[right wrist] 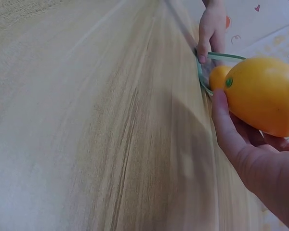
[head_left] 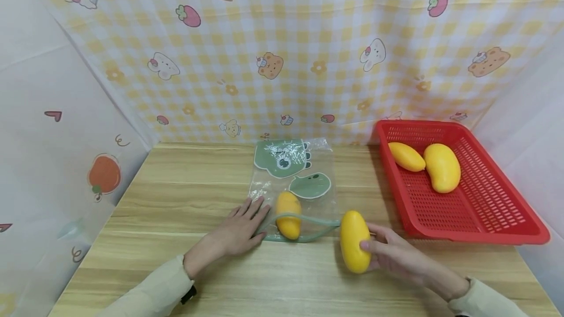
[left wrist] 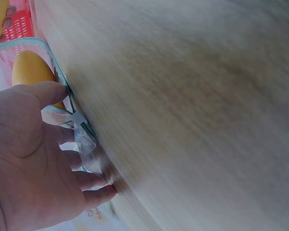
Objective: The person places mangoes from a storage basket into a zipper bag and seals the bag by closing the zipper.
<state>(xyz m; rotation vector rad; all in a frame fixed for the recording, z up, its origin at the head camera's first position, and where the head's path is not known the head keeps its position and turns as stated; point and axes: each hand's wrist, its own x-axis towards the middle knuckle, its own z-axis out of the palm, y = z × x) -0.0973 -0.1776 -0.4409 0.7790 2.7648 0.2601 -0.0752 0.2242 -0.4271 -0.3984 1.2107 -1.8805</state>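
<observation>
A clear zip bag (head_left: 319, 207) with green cartoon prints lies on the wooden table, its green-edged mouth gaping toward the person. One yellow mango (head_left: 288, 204) is inside, near that mouth. The left hand (head_left: 240, 231) rests at the bag's left edge with fingers spread, the thumb by the mouth's corner. In the right hand (head_left: 392, 253) is a second mango (head_left: 354, 242), held between thumb and fingers just right of the bag's mouth. The right wrist view shows a small green stem mark on this held mango (right wrist: 265, 96). Parts of the right fingers are hidden behind it.
A red plastic basket (head_left: 478, 231) with perforated walls stands on the right of the table (head_left: 185, 180). Two more mangoes lie in it, one long mango (head_left: 406, 157) and one curved mango (head_left: 442, 168). A checked cloth (head_left: 211, 87) hangs behind the table.
</observation>
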